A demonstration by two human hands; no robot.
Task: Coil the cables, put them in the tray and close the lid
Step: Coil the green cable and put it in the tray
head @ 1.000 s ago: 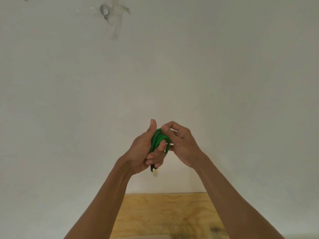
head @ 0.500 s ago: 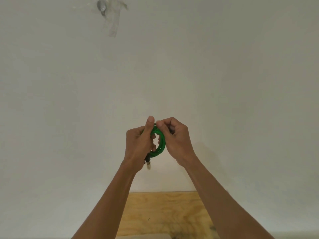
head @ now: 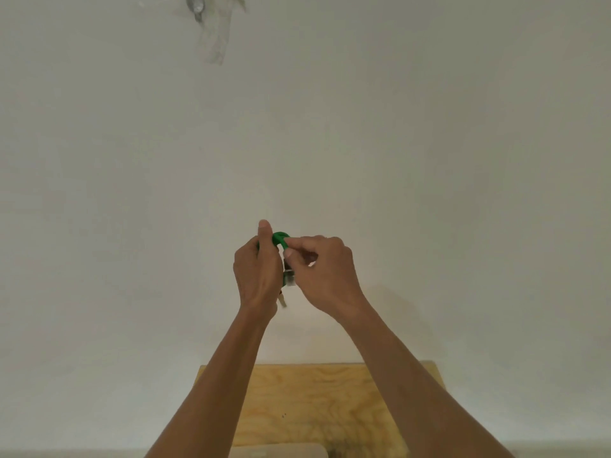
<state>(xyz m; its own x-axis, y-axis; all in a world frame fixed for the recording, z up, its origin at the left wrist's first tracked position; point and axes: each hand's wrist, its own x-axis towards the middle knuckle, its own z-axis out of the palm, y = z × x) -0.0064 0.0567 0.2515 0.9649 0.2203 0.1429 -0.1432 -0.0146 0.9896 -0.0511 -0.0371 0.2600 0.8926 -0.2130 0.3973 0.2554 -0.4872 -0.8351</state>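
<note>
Fingers (head: 299, 241) of both hands pinch round green cable coil (head: 279, 239) | plywood board (head: 310, 398) below

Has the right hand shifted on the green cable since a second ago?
Yes. Judged against the left hand, which grips the coil, the right hand has slid from the green cable's side to pinch near its top.

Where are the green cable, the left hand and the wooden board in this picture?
green cable (head: 279, 239), head view, on the top arc of the coil showing between the hands.
left hand (head: 256, 276), head view, on the back of the hand.
wooden board (head: 314, 398), head view, on its bare middle.
</note>
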